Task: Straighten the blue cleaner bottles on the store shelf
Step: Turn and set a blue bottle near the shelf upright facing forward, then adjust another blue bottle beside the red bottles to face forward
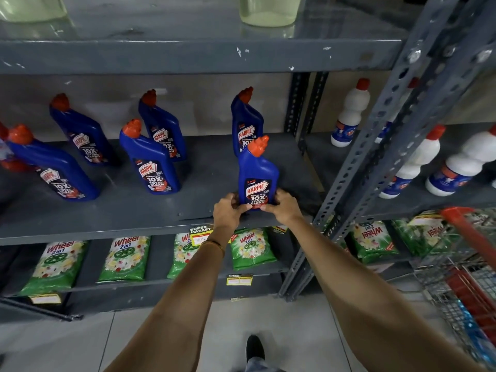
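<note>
1. Both hands are on the front blue bottle now, at the near edge of the shelf, right end of the row.
2. Left hand cups the base from the left, right hand from the right; the fingers grasp it low, at the label, thumbs across the front.
3. The key relation: the bottle stands between the palms, long axis upright, label facing near, orange cap leaning right.
4. Neither hand is nearer, so a small twist looks shared.
5. Another blue bottle stands just behind; pushing far risks a bump.
</note>
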A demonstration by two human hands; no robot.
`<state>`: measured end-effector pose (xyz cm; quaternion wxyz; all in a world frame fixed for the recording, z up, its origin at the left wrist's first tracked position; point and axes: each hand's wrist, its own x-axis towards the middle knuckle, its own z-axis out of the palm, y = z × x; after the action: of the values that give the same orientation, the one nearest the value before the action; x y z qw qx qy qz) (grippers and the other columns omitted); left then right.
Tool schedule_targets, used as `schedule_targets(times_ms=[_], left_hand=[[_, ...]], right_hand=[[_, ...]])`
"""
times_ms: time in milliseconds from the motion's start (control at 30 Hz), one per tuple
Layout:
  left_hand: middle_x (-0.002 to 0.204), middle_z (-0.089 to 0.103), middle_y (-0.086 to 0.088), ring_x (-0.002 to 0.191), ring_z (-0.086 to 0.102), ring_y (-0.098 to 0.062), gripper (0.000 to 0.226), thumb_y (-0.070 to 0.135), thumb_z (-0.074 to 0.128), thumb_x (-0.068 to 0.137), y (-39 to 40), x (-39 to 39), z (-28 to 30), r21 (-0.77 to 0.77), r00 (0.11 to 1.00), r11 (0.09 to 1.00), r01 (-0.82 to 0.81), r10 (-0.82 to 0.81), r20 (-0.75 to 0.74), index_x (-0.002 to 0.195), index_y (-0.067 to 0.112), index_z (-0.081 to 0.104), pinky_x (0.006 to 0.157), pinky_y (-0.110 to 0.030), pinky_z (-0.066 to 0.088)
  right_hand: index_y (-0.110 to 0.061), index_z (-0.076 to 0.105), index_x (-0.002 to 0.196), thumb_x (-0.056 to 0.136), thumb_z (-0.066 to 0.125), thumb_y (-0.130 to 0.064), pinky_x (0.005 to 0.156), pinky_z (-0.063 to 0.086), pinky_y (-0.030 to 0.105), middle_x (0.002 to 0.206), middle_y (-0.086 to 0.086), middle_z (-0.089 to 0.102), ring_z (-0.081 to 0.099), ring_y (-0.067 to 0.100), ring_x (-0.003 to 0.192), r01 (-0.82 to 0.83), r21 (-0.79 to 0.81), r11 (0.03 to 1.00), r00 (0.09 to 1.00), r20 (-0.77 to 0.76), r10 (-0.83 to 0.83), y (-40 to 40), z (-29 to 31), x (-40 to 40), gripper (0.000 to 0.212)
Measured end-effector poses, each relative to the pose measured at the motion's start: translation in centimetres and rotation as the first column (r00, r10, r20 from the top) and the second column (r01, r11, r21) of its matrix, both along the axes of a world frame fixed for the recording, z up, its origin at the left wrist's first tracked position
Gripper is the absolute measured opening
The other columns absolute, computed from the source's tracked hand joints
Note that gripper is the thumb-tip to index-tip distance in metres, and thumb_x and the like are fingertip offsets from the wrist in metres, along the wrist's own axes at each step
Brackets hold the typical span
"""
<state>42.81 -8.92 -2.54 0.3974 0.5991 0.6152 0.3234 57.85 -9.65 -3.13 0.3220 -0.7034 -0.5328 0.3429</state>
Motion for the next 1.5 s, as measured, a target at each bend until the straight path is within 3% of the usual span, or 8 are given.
schedule_targets(times_ms=[367,500,600,733,833,933,1100,1500], left_hand=[[0.112,0.068,-0.018,0.104,0.064,-0.03,0.047,0.017,0.074,0.073,0.2,-0.3,-0.1,-0.012,1.0,1.0,0.024,-0.024,-0.004,0.114,0.001,0.058,0.094,-0.04,0.051],[0.111,0.068,-0.019,0.101,0.065,-0.03,0.05,0.009,0.076,0.07,0.3,-0.5,-0.2,-0.048,0.998,0.997,0.055,-0.052,0.045,0.115,0.001,0.056,0.093,-0.038,0.051],[0.113,0.066,-0.022,0.105,0.063,-0.032,0.052,0.003,0.075,0.069,0.2,-1.0,-0.2,-0.05,0.991,0.994,0.093,-0.088,0.098,0.116,-0.002,0.054,0.095,-0.038,0.051],[0.125,0.061,-0.02,0.117,0.057,-0.029,0.058,0.01,0.076,0.071,0.4,-2.9,-0.2,-0.024,0.992,0.994,0.11,-0.108,0.061,0.123,0.0,0.051,0.102,-0.037,0.045],[0.129,0.058,-0.019,0.121,0.054,-0.027,0.059,0.014,0.074,0.074,0.9,-5.7,-0.3,-0.018,0.991,0.993,0.119,-0.118,0.065,0.127,0.002,0.05,0.104,-0.034,0.042],[0.129,0.058,-0.018,0.121,0.054,-0.026,0.058,0.021,0.073,0.076,1.3,-9.4,-0.4,-0.008,0.993,0.993,0.119,-0.118,0.03,0.126,0.003,0.051,0.106,-0.036,0.041],[0.13,0.058,-0.017,0.122,0.054,-0.026,0.057,0.025,0.071,0.077,1.1,-16.9,-0.6,-0.021,0.987,0.988,0.156,-0.156,-0.048,0.126,0.003,0.052,0.107,-0.036,0.041],[0.133,0.056,-0.014,0.125,0.05,-0.027,0.065,0.033,0.067,0.08,4.5,-25.0,0.2,-0.052,0.997,0.998,0.045,-0.049,-0.063,0.135,0.007,0.042,0.105,-0.038,0.04]], right_hand=[[-0.001,0.055,0.116,0.073,0.075,-0.01,0.091,0.047,0.035,0.117,0.017,0.066,0.062,0.03,0.109,-0.014,-0.07,0.997,1.0,0.001,0.014,0.0,0.6,0.4,0.048],[0.002,0.055,0.112,0.069,0.077,-0.003,0.093,0.049,0.04,0.116,0.02,0.066,0.062,0.032,0.109,-0.006,-0.112,0.994,1.0,-0.026,0.003,0.2,0.6,0.8,0.049],[0.003,0.054,0.112,0.067,0.077,-0.001,0.087,0.048,0.033,0.116,0.02,0.066,0.062,0.032,0.11,0.024,-0.122,0.992,1.0,-0.002,-0.025,-0.2,1.1,0.5,0.05],[0.001,0.052,0.118,0.069,0.078,-0.011,0.081,0.04,0.024,0.119,0.015,0.065,0.06,0.029,0.112,0.133,-0.072,0.989,0.99,0.064,-0.128,-1.4,1.3,-0.6,0.056],[-0.002,0.053,0.121,0.069,0.078,-0.02,0.085,0.045,0.032,0.119,0.015,0.066,0.06,0.031,0.112,0.264,0.011,0.964,0.96,0.092,-0.264,-2.4,0.5,-2.3,0.061],[-0.001,0.056,0.115,0.076,0.074,-0.02,0.076,0.041,0.03,0.114,0.019,0.067,0.061,0.033,0.107,0.445,0.073,0.893,0.893,0.043,-0.448,-3.6,0.3,-5.2,0.047],[0.004,0.056,0.11,0.079,0.069,-0.024,0.083,0.046,0.038,0.115,0.024,0.063,0.059,0.038,0.108,0.611,0.028,0.791,0.791,-0.043,-0.61,-4.5,-0.1,-12.7,0.043],[0.001,0.047,0.13,0.084,0.065,-0.027,0.1,0.041,0.036,0.135,0.018,0.054,0.048,0.032,0.127,0.301,0.025,0.953,0.954,0.01,-0.301,0.3,1.7,-25.0,0.057]])
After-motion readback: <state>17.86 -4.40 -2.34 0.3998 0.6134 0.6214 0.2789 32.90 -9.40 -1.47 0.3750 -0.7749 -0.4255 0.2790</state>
